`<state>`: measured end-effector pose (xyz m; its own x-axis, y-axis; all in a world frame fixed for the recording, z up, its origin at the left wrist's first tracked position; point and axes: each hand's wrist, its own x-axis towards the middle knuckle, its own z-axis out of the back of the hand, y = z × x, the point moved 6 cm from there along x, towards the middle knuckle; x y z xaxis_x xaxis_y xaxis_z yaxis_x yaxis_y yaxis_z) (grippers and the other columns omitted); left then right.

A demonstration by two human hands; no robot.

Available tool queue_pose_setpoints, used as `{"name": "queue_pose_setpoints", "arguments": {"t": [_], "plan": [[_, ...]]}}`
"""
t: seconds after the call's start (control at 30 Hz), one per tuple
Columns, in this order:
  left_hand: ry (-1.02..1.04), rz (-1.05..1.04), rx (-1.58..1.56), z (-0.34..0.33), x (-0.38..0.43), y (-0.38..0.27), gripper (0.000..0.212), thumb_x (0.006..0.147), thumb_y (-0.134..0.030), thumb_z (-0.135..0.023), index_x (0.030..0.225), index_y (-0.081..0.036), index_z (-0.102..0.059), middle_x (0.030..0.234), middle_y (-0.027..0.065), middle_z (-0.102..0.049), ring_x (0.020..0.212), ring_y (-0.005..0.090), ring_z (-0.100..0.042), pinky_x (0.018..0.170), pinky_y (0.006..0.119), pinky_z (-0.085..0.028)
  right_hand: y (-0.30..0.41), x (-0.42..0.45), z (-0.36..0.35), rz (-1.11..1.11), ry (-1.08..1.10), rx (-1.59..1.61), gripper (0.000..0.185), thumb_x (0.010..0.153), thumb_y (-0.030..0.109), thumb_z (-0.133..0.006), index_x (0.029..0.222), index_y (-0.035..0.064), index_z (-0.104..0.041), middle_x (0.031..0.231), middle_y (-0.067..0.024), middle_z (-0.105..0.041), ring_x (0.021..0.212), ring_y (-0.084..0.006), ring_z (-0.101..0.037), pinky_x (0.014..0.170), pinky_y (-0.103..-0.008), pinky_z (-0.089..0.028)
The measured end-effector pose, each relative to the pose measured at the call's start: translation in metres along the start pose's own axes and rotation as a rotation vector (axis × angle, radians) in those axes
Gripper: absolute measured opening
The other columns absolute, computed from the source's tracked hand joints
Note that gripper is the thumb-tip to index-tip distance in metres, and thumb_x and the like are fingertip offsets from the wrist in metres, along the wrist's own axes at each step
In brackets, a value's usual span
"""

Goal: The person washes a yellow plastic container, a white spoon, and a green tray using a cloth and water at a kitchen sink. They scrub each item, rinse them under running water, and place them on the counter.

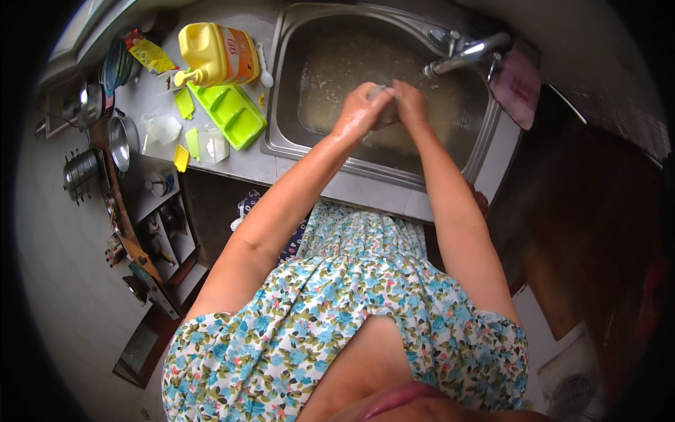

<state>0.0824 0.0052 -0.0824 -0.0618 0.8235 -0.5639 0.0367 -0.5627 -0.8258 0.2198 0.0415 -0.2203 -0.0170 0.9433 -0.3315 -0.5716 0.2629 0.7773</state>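
Observation:
Over the stainless steel sink (276, 113), my left hand (360, 108) is closed around a small translucent container (387, 114), wet and partly hidden by the fingers. My right hand (412, 104) grips the container's right side, its fingertips blurred. Cloudy water (327, 113) with whitish foam and bits lies in the basin below both hands. The chrome faucet (466, 55) reaches in from the upper right, its spout beyond my right hand.
Left of the sink stand a yellow pump jug (213, 50), a lime-green compartment tray (232, 116), a white spoon (264, 68) and clear plastic containers (213, 145) with small lids. A pink cloth (517, 87) hangs at the right corner. Farther left are a metal pot (122, 143) and shelves (158, 203).

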Motion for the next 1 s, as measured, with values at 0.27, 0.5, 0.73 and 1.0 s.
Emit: {"name": "queue_pose_setpoints", "arguments": {"t": [0.27,0.5,0.73,1.0], "plan": [[-0.104,0.092,0.180,0.057,0.011,0.060,0.080,0.086,-0.025,-0.065,0.153,-0.016,-0.023,0.149,0.0168,-0.033,0.126,0.0257,-0.047,0.097,0.038,-0.043,-0.133,-0.039,0.029,-0.184,-0.008,-0.494,0.030,0.092,0.024,-0.054,0.111,0.0005,-0.055,0.111,-0.0284,-0.061,0.100,-0.0448,-0.059,0.083,-0.0509,-0.048],[0.148,0.498,-0.076,0.028,-0.017,0.090,0.065,0.094,-0.033,-0.054,0.151,-0.016,-0.027,0.157,0.0095,-0.021,0.134,0.0301,-0.038,0.100,0.045,-0.043,-0.156,-0.039,-0.006,-0.661,-0.164,0.569,0.033,0.088,0.005,-0.042,0.115,0.0083,-0.061,0.108,-0.0109,-0.065,0.096,-0.0305,-0.063,0.083,-0.0433,-0.050],[0.293,0.517,-0.780,-0.005,0.036,0.107,0.075,0.090,-0.057,-0.052,0.147,-0.014,-0.031,0.147,0.0162,-0.036,0.112,0.0402,-0.056,0.090,0.059,-0.047,0.085,-0.126,0.033,-0.077,0.157,1.123,0.048,0.082,-0.004,-0.035,0.126,-0.0030,-0.053,0.126,-0.0135,-0.055,0.118,-0.0215,-0.052,0.104,-0.0344,-0.039],[0.106,0.241,-0.740,0.009,0.039,0.026,0.028,0.090,-0.036,-0.065,0.093,-0.010,-0.058,0.072,0.0037,-0.056,0.068,0.0187,-0.060,0.060,0.034,-0.050,0.203,-0.149,0.049,0.415,-0.259,0.295,0.060,0.078,0.016,-0.069,0.131,0.0053,-0.044,0.121,-0.0290,-0.047,0.113,-0.0496,-0.045,0.097,-0.0500,-0.038]]}}
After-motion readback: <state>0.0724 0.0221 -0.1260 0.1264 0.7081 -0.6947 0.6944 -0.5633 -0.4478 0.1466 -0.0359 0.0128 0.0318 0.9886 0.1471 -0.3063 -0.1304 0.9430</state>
